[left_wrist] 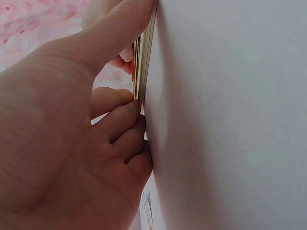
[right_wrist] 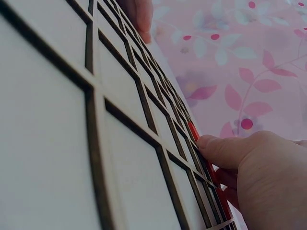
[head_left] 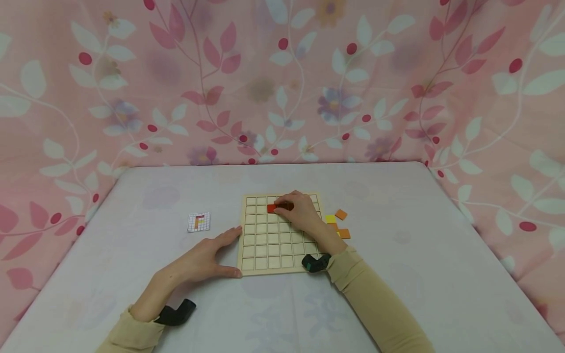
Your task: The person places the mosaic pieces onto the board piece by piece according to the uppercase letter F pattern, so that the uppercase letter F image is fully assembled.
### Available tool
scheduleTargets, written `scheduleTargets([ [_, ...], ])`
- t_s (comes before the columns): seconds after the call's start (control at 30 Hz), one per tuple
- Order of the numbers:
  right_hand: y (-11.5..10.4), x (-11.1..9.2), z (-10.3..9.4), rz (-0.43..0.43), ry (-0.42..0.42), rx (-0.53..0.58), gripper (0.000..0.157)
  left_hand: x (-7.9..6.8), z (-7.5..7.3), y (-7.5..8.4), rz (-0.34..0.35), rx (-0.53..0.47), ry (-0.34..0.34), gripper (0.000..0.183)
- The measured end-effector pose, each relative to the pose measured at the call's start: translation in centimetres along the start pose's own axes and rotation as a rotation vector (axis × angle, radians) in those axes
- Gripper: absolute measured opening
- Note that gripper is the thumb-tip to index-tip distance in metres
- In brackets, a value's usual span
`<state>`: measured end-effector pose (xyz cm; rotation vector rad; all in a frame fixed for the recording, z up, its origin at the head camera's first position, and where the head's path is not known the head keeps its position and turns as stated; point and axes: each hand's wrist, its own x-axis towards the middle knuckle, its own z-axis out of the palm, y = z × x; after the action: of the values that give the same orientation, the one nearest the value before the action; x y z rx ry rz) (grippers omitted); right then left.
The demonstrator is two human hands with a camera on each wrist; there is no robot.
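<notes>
A square wooden grid board (head_left: 261, 240) lies on the table. My right hand (head_left: 302, 213) reaches over its upper part, thumb and fingertips curled down at a red tile (head_left: 271, 208) in the second row from the top. More red shows in the shade under the palm; in the right wrist view the thumb touches a red tile (right_wrist: 193, 130), and the fingers partly hide more red beside it. My left hand (head_left: 198, 260) rests against the board's left side, fingers spread, with the index fingertip high on the edge and the thumb at the lower left corner.
Left of the board lies a small paper card (head_left: 199, 222) with a grid and a coloured pattern. Several orange and yellow tiles, among them an orange tile (head_left: 341, 214) and a yellow tile (head_left: 330, 218), lie to the right. A floral cloth (head_left: 265, 88) hangs behind the table.
</notes>
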<state>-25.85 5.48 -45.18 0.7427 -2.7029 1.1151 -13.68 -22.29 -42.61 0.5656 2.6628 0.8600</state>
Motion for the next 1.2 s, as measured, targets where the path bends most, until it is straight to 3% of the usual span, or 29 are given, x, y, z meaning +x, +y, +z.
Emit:
scheduleTargets([
  [0.43, -0.2, 0.2, 0.0, -0.003, 0.007, 0.01, 0.021, 0.0, -0.2, 0.0, 0.0, 0.005, -0.002, 0.108],
  [0.57, -0.3, 0.5, -0.3, -0.008, 0.034, 0.066, 0.022, 0.0, -0.2, -0.1, 0.007, 0.005, -0.001, 0.108],
  [0.8, -0.8, 0.4, -2.8, 0.11, 0.049, 0.244, 0.025, 0.0, -0.2, -0.1, 0.018, 0.02, 0.001, 0.108],
  [1.07, 2.2, -1.5, -6.1, 0.155, 0.068, 0.233, 0.021, 0.0, -0.1, 0.0, 0.008, 0.019, 0.002, 0.108],
  [1.2, 4.0, -2.9, -7.8, 0.24, 0.076, 0.224, 0.023, 0.0, -0.1, -0.1, 0.006, 0.021, 0.003, 0.107],
])
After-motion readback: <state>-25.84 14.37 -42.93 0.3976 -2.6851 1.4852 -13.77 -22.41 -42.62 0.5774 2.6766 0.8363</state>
